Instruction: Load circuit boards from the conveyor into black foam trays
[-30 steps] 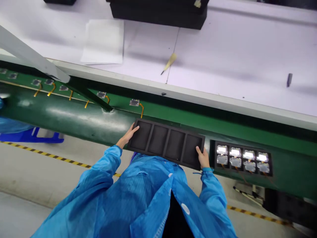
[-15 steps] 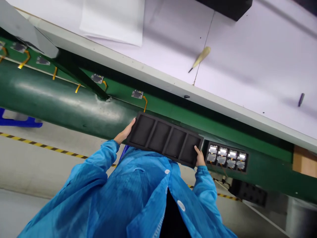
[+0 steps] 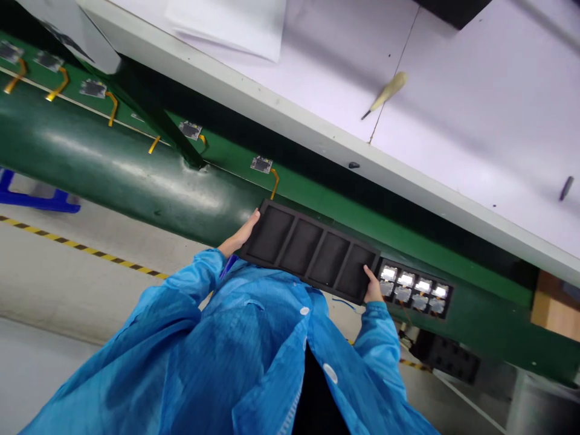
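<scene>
A black foam tray (image 3: 308, 249) with several bare compartments is held level in front of my blue coat, along the green bench edge. My left hand (image 3: 242, 233) grips its left end. At the right end my right hand (image 3: 372, 285) is closed on the rim, thumb on top and the other fingers hidden beneath. Just right of it lies a second black tray (image 3: 446, 307) holding several small silver modules. Beyond the held tray's left part, a circuit board (image 3: 261, 164) with an orange flex strip lies on the green surface.
More boards (image 3: 93, 89) with orange strips lie to the left, near a slanted green post (image 3: 158, 121). A raised white shelf (image 3: 317, 121) bears a pale-handled tool (image 3: 389, 90). A wooden block (image 3: 555, 308) is at right, a blue stool (image 3: 40, 199) at left.
Both hands and the held tray have shifted slightly right in view, now closer to the filled tray, partly because the camera view has moved. Both hands keep their grip.
</scene>
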